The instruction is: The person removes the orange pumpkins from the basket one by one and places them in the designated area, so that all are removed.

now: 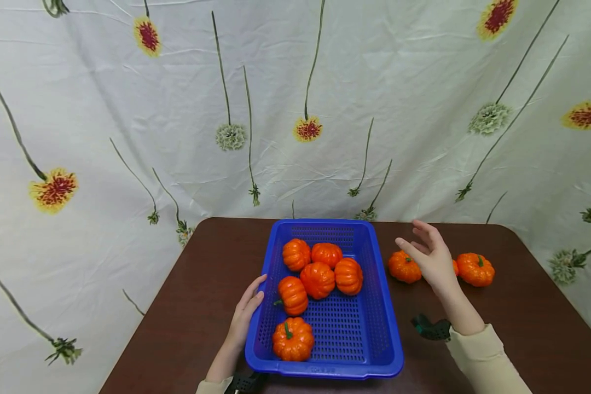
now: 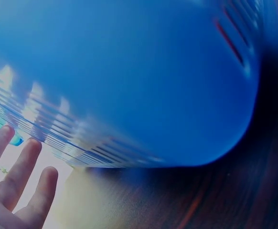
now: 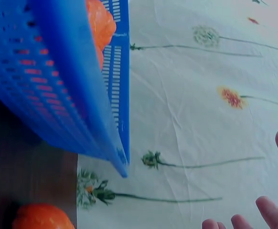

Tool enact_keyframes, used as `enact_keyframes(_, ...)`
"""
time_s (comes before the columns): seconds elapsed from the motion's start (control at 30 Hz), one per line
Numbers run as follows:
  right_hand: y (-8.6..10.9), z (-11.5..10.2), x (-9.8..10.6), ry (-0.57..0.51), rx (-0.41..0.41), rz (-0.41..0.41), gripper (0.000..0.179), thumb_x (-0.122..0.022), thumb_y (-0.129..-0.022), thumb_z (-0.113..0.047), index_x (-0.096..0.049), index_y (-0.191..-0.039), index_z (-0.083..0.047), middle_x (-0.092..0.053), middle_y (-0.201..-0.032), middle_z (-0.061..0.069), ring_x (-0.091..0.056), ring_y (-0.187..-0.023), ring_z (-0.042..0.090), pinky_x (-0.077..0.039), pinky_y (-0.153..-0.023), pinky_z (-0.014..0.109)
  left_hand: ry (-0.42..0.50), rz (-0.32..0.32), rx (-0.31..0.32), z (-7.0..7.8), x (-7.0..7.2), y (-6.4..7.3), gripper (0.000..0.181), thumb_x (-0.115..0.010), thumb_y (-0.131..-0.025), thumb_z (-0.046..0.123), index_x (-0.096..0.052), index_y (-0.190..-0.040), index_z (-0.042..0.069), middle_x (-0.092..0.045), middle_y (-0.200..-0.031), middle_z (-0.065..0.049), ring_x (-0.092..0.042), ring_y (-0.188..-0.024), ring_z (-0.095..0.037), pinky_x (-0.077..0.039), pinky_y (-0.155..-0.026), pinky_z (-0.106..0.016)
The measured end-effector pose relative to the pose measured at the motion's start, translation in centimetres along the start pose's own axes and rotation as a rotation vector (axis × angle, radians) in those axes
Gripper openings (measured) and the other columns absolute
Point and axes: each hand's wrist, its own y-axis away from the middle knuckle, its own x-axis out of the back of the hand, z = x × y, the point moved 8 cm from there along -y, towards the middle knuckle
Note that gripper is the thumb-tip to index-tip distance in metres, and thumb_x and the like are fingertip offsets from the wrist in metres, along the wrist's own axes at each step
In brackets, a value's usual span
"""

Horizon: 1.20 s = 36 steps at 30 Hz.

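Observation:
A blue plastic basket (image 1: 335,369) with perforated walls sits on the dark table, holding several small orange pumpkins (image 1: 317,280). Along its left rim rests my left hand (image 1: 243,314), thumb and fingertips at the edge; in the left wrist view its fingers (image 2: 22,167) are stretched out beside the slotted wall. My right hand (image 1: 434,260) is raised to the right of the basket, fingers spread and nothing in them. Behind it on the table lie a pumpkin (image 1: 403,267) and another pumpkin (image 1: 475,270), with a bit of orange between them mostly hidden by the hand.
The brown table (image 1: 197,273) has rounded far corners. A pale cloth (image 1: 276,164) printed with flowers hangs right behind it. A dark strap-like piece (image 1: 430,328) sits at the right wrist, beside the cream sleeve (image 1: 482,355).

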Motion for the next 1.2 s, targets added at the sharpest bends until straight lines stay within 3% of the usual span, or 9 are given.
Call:
enact_keyframes(0.83, -0.5, -1.9, -6.5, -0.082, 0.018, -0.128, 0.066, -0.067, -0.087, -0.026, -0.034, -0.142, -0.009, -0.033, -0.145, 0.017, -0.039, -0.127, 0.035, -0.036, -0.101, 0.048, -0.006, 0.001, 0.003, -0.1, 0.0, 0.0, 0.044, -0.035, -0.102, 0.017, -0.030, -0.144, 0.005, -0.030, -0.146, -0.023, -0.051, -0.118, -0.022, -0.048, -0.089, -0.038)
enact_keyframes(1.2, 0.1, -3.5, -10.1, -0.144, 0.112, -0.214, 0.057, -0.069, -0.086, -0.014, -0.042, -0.135, -0.004, -0.038, -0.141, 0.015, -0.036, -0.130, 0.032, -0.034, -0.102, 0.049, 0.004, -0.003, 0.002, 0.0, 0.0, 0.0, 0.044, -0.034, -0.102, 0.016, -0.029, -0.144, 0.004, -0.029, -0.146, -0.023, -0.050, -0.118, -0.023, -0.048, -0.089, -0.039)
